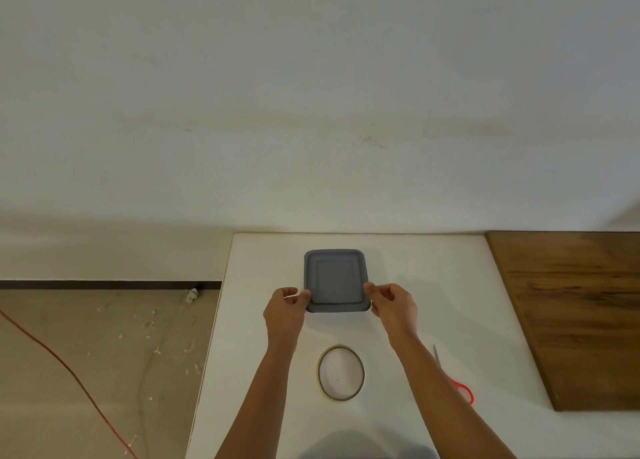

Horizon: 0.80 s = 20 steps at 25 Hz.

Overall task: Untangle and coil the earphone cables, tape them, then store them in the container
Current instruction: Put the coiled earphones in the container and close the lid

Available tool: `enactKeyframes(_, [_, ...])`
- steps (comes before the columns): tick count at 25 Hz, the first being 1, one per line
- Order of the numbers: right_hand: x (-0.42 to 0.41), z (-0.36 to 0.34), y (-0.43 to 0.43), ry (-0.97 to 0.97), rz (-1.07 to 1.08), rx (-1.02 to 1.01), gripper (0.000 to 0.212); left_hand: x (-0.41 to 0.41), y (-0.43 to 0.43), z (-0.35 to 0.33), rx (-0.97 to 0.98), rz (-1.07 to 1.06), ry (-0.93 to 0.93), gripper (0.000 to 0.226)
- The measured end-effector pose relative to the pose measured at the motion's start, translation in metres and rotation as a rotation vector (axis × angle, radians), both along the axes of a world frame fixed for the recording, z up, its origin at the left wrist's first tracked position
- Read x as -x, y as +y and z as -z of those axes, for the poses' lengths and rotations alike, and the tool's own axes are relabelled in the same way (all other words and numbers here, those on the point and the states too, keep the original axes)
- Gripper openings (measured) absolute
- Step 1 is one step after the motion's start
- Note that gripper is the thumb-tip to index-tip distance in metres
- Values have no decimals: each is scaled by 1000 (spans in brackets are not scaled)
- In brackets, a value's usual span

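A square container with a grey lid sits on the white table near its far edge. My left hand pinches the lid's near left corner. At the near right corner my right hand grips the same lid. A roll of tape lies flat on the table, closer to me and between my forearms. No earphone cable is visible.
Scissors with red handles lie right of my right forearm, partly hidden by it. A brown wooden board covers the right side. The table's left edge drops to a floor with a red cord.
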State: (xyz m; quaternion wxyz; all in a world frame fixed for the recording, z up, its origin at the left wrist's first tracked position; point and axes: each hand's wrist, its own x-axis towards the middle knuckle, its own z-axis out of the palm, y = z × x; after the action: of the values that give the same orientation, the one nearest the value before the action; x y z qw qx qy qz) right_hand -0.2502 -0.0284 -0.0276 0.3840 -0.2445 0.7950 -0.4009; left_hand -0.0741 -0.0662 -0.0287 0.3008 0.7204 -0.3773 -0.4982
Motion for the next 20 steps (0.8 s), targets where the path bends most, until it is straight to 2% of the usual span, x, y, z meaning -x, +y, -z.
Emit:
enactKeyframes(3, [7,-9,24,110,-123,-5,34,-3,9,-15,-7,13,-43,39])
enactKeyframes(6, [-4,0,58,229,-518,-236,43,-1,34,-21,-38,-27,15,43])
enactKeyframes(8, [-16,12,77,311,-668,-320,39,7,55,-20,-81,-41,73,42])
enactKeyframes(11, [-18,16,89,301,-505,-259,12,17,79,-11,-140,-19,89,36])
enactKeyframes(13, [-6,13,89,352,-342,-265,6,19,88,-7,-177,-8,92,32])
enactKeyframes(17, [27,2,73,289,41,-205,12,22,96,-2,-229,81,45,28])
enactKeyframes(20, [45,-2,42,293,175,-182,28,24,95,1,-240,136,-22,24])
